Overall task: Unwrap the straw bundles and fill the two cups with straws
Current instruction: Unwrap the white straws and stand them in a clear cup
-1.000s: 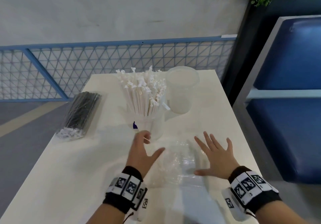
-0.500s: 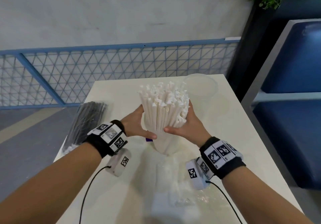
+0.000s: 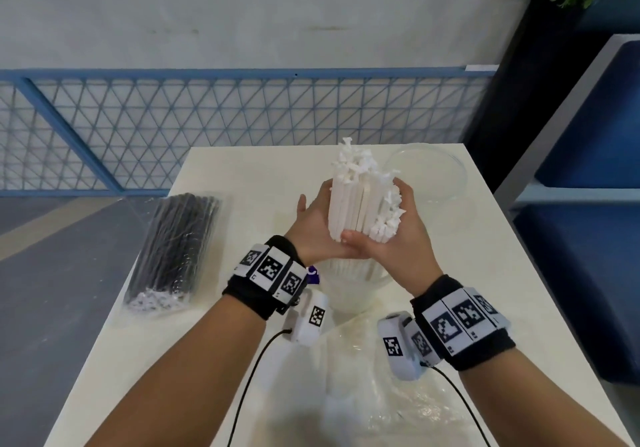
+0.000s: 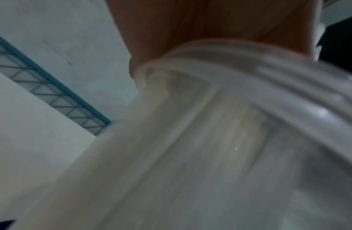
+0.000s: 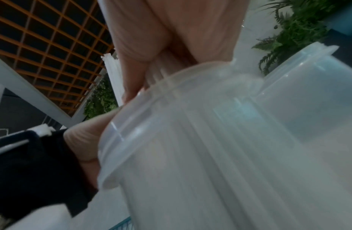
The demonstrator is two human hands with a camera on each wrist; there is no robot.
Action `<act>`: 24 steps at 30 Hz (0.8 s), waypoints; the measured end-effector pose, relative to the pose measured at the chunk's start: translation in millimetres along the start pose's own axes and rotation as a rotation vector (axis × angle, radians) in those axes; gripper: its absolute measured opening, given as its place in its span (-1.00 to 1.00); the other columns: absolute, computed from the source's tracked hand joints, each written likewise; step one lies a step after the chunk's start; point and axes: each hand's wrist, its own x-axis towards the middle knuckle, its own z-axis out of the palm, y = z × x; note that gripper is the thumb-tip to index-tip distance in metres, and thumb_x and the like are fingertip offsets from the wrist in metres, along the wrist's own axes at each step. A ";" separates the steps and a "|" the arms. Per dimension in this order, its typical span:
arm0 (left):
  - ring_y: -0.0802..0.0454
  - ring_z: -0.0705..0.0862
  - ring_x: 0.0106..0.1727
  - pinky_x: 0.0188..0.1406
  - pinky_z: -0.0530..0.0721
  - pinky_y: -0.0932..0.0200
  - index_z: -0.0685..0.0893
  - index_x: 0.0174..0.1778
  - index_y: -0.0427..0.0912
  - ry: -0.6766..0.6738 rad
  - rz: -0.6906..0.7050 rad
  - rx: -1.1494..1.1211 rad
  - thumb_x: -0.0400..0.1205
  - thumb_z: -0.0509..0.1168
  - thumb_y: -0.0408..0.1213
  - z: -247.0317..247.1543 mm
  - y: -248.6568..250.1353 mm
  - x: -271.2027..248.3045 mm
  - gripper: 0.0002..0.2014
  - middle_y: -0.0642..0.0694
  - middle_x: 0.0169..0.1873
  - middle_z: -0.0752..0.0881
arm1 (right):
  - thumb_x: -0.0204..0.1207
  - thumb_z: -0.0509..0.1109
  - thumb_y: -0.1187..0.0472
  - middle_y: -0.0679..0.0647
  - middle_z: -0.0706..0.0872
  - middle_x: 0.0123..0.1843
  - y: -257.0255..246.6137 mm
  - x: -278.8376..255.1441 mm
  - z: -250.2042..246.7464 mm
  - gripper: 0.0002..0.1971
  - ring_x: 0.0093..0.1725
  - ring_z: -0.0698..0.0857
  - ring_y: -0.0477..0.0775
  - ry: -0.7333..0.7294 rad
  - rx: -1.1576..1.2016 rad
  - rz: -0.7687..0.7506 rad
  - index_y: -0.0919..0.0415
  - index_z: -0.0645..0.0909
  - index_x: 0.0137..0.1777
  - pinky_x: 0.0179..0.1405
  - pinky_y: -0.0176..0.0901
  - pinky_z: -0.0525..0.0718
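Observation:
A bunch of white paper-wrapped straws (image 3: 358,200) stands upright in a clear cup (image 3: 349,289) at the middle of the table. My left hand (image 3: 311,228) and right hand (image 3: 407,238) cup the bunch from both sides just above the cup's rim, fingers curled round it. Behind and to the right stands a second clear cup (image 3: 427,176), with nothing in it. A bundle of black straws (image 3: 176,245) lies at the table's left edge, sealed in clear wrap. The wrist views show the cup's rim (image 4: 249,62) and wall (image 5: 190,147) up close under my palms.
An emptied clear plastic wrapper (image 3: 384,394) lies crumpled on the white table (image 3: 214,360) in front of the cup. A blue mesh railing (image 3: 173,127) runs behind the table. Blue padded seating (image 3: 588,238) stands to the right.
My hands left the clear wrapper, rose to the white straws and closed round them. The splayed bunch is now pressed into a tighter, upright bundle in the cup.

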 end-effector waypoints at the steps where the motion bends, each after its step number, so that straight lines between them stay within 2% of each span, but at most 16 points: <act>1: 0.05 0.61 0.30 0.47 0.34 -0.37 0.39 0.41 -0.14 0.018 0.003 -0.030 0.10 0.52 0.18 0.3 5.4 0.9 -0.02 0.00 0.21 0.62 | 0.11 0.63 0.10 -0.03 0.61 0.26 -1.4 0.9 -1.6 -0.20 0.27 0.61 -0.11 0.013 0.050 -0.006 -0.15 0.25 0.30 0.29 -0.16 0.60; 3: 0.04 0.58 0.32 0.46 0.42 -0.23 0.36 0.43 -0.11 0.049 0.014 -0.131 0.13 0.52 0.14 0.2 13.7 3.1 -0.05 -0.04 0.25 0.61 | 0.16 0.60 0.12 -0.01 0.64 0.20 -8.6 3.6 -5.4 -0.29 0.24 0.64 -0.05 0.038 0.121 -0.032 -0.06 0.30 0.27 0.28 -0.02 0.63; 4: 0.07 0.58 0.31 0.40 0.51 -0.05 0.35 0.44 -0.12 0.067 0.021 -0.184 0.13 0.51 0.12 -1.1 18.7 2.8 -0.05 -0.04 0.26 0.60 | 0.18 0.59 0.12 0.00 0.64 0.18 -13.3 5.0 -7.6 -0.30 0.23 0.65 -0.05 0.045 0.152 -0.051 0.00 0.32 0.28 0.26 -0.03 0.64; 6: 0.23 0.60 0.24 0.19 0.59 0.34 0.32 0.44 -0.15 0.099 0.073 -0.256 0.13 0.50 0.09 -6.2 30.1 0.6 -0.04 0.01 0.22 0.61 | 0.21 0.57 0.17 0.02 0.64 0.18 -23.1 8.9 -11.7 -0.31 0.20 0.66 -0.12 0.043 0.209 -0.093 0.10 0.32 0.31 0.21 -0.19 0.64; 8: 0.31 0.61 0.21 0.11 0.60 0.47 0.33 0.43 -0.18 0.143 0.143 -0.290 0.12 0.52 0.05 -12.7 39.8 -1.6 -0.04 0.01 0.21 0.62 | 0.24 0.54 0.25 0.03 0.62 0.18 -33.2 12.2 -14.3 -0.33 0.18 0.65 -0.18 0.021 0.248 -0.138 0.13 0.31 0.31 0.16 -0.30 0.64; 11: 0.15 0.63 0.27 0.25 0.63 0.24 0.37 0.42 -0.25 0.171 0.199 -0.324 0.08 0.57 0.00 -19.7 44.5 -6.0 -0.01 -0.12 0.24 0.63 | 0.23 0.58 0.27 0.02 0.57 0.22 -43.3 14.4 -17.9 -0.31 0.22 0.62 -0.22 -0.036 0.256 -0.215 0.03 0.31 0.30 0.18 -0.35 0.61; 13: 0.07 0.61 0.31 0.33 0.61 0.06 0.35 0.43 -0.27 0.145 0.191 -0.327 0.02 0.61 -0.04 -19.9 39.5 -11.2 0.05 -0.17 0.27 0.61 | 0.19 0.63 0.19 0.00 0.49 0.31 -39.6 12.9 -21.0 -0.19 0.31 0.53 -0.28 -0.090 0.136 -0.254 0.03 0.26 0.39 0.26 -0.43 0.53; 15: 0.07 0.48 0.43 0.43 0.51 0.11 0.19 0.52 -0.13 0.095 0.156 -0.313 -0.08 0.66 0.00 -19.3 29.4 -17.8 0.24 -0.11 0.42 0.45 | 0.13 0.66 0.04 0.00 0.35 0.49 -27.6 8.8 -24.9 0.02 0.46 0.38 -0.27 -0.141 -0.005 -0.216 0.04 0.13 0.54 0.40 -0.47 0.40; 17: 0.12 0.32 0.54 0.52 0.40 0.15 -0.05 0.58 0.07 0.061 0.071 -0.307 -0.15 0.66 0.08 -19.5 17.7 -22.0 0.42 -0.03 0.55 0.24 | 0.09 0.69 -0.04 -0.02 0.18 0.61 -15.9 2.4 -29.6 0.19 0.52 0.27 -0.29 -0.183 -0.045 -0.120 -0.04 -0.03 0.61 0.41 -0.57 0.32; 19: 0.10 0.23 0.59 0.57 0.31 0.06 -0.23 0.59 0.11 0.016 -0.001 -0.292 -0.14 0.67 0.07 -19.5 9.2 -24.4 0.51 0.01 0.60 0.11 | 0.10 0.69 0.04 -0.08 0.06 0.65 -9.1 -3.8 -33.4 0.26 0.43 0.23 -0.57 -0.208 0.006 -0.035 -0.11 -0.16 0.62 0.26 -0.75 0.31; 20: 0.11 0.22 0.59 0.58 0.28 0.05 -0.27 0.60 0.09 -0.019 -0.021 -0.272 -0.11 0.69 0.06 -18.5 6.4 -24.8 0.52 0.04 0.60 0.11 | 0.11 0.67 0.10 -0.12 0.03 0.63 -6.8 -6.4 -35.2 0.27 0.37 0.21 -0.68 -0.225 0.047 -0.006 -0.14 -0.23 0.61 0.21 -0.77 0.33; 21: 0.16 0.25 0.56 0.59 0.27 0.06 -0.26 0.60 0.04 -0.057 -0.033 -0.254 -0.05 0.71 -0.02 -16.3 4.3 -24.8 0.49 0.07 0.56 0.16 | 0.14 0.66 0.15 -0.16 0.03 0.61 -3.8 -8.2 -36.6 0.27 0.35 0.21 -0.71 -0.247 0.089 0.018 -0.17 -0.28 0.60 0.20 -0.75 0.36; 23: 0.30 0.37 0.44 0.56 0.34 0.03 -0.09 0.59 -0.03 -0.095 -0.020 -0.210 0.01 0.70 -0.17 -11.3 5.5 -24.6 0.35 0.20 0.41 0.33 | 0.15 0.63 0.20 -0.23 0.13 0.55 0.6 -9.4 -33.9 0.27 0.39 0.30 -0.56 -0.291 0.122 0.043 -0.22 -0.34 0.56 0.20 -0.68 0.43; 24: 0.31 0.41 0.41 0.55 0.36 -0.04 0.01 0.55 -0.02 -0.089 -0.016 -0.172 -0.01 0.64 -0.08 -8.4 8.5 -23.4 0.27 0.22 0.35 0.39 | 0.14 0.65 0.16 -0.27 0.21 0.52 1.8 -8.7 -29.8 0.27 0.40 0.35 -0.49 -0.304 0.097 0.039 -0.23 -0.33 0.54 0.22 -0.65 0.44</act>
